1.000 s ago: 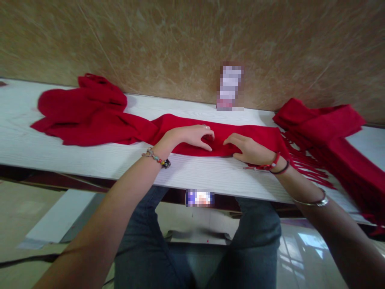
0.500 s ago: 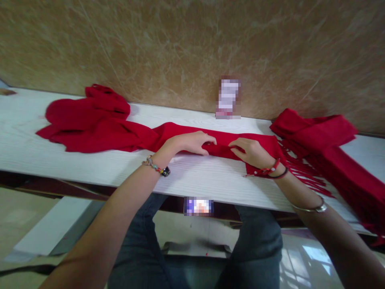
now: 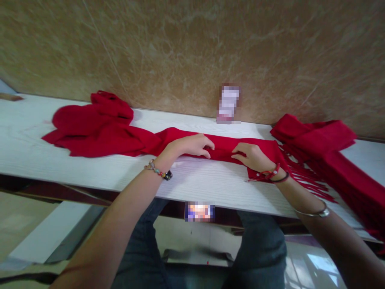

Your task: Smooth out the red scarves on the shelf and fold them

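Note:
A long red scarf [image 3: 120, 138] lies stretched across the white wooden table [image 3: 207, 182], bunched into a heap at its left end and ending in fringe [image 3: 300, 174] at its right. My left hand [image 3: 189, 146] and my right hand [image 3: 254, 156] sit close together on the scarf's middle. Both have their fingers curled and pinch the near edge of the cloth, lifting a fold toward the far side. A beaded bracelet is on my left wrist; red and black cords are on my right.
A second red scarf [image 3: 327, 152] is piled at the table's right end and hangs over the edge. A small blurred card [image 3: 228, 103] stands against the brown marbled wall. My knees in jeans are under the table, over a tiled floor.
Both hands went from resting on the scarf to pinching its near edge and drawing it away from me, narrowing the middle. The view has tilted slightly downward.

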The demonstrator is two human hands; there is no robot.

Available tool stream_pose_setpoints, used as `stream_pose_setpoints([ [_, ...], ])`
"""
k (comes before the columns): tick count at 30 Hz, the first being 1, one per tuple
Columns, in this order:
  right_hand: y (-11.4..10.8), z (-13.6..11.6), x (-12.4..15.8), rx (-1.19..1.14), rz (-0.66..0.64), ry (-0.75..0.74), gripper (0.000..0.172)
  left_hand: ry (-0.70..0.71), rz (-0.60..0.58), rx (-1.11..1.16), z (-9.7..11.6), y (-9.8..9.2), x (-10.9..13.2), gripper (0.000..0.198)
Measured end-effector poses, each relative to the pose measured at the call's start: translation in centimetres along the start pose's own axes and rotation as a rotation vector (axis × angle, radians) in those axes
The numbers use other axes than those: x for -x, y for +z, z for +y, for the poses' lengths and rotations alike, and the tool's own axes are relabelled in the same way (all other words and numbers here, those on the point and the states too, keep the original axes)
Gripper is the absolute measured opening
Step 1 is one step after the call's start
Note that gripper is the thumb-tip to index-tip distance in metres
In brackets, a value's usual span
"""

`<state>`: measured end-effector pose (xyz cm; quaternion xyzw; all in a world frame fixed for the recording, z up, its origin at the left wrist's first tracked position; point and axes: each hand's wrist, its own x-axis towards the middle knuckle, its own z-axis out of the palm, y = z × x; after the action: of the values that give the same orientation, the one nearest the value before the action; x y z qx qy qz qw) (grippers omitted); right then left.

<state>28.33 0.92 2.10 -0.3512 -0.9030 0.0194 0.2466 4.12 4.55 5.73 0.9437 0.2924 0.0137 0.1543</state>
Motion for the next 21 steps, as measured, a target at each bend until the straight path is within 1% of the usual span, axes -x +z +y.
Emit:
stream_pose_setpoints([
  [2,-0.3,-0.1,0.0,-0.019,-0.038,-0.028,0.013,0.026,-0.017,-0.018,0.0,0.0,0.1,0.021],
  [5,-0.6,-0.5,0.0,-0.038,-0.113,-0.079,0.015,0.042,-0.076,-0.047,0.4,0.1,0.1,0.022],
  [8,-0.8,-1.1,0.1,-0.023,-0.175,-0.124,0.018,0.092,-0.12,-0.046,1.0,0.3,0.0,0.015],
  [10,-0.9,-1.4,0.1,-0.02,-0.224,-0.152,0.018,0.131,-0.137,-0.037,1.3,0.4,-0.1,0.011],
  [13,-0.9,-1.6,0.2,-0.051,-0.279,-0.181,0.015,0.141,-0.132,-0.033,1.3,0.7,-0.3,0.014],
  [15,-0.8,-1.5,0.2,-0.064,-0.276,-0.194,0.017,0.119,-0.124,-0.021,1.0,0.7,-0.3,0.019],
  [17,-0.7,-1.3,0.1,-0.066,-0.242,-0.196,0.019,0.089,-0.139,0.004,0.8,0.7,-0.3,0.021],
  [21,-0.6,-0.8,0.1,-0.075,-0.184,-0.172,0.019,0.068,-0.163,0.04,0.7,0.5,-0.2,0.022],
])
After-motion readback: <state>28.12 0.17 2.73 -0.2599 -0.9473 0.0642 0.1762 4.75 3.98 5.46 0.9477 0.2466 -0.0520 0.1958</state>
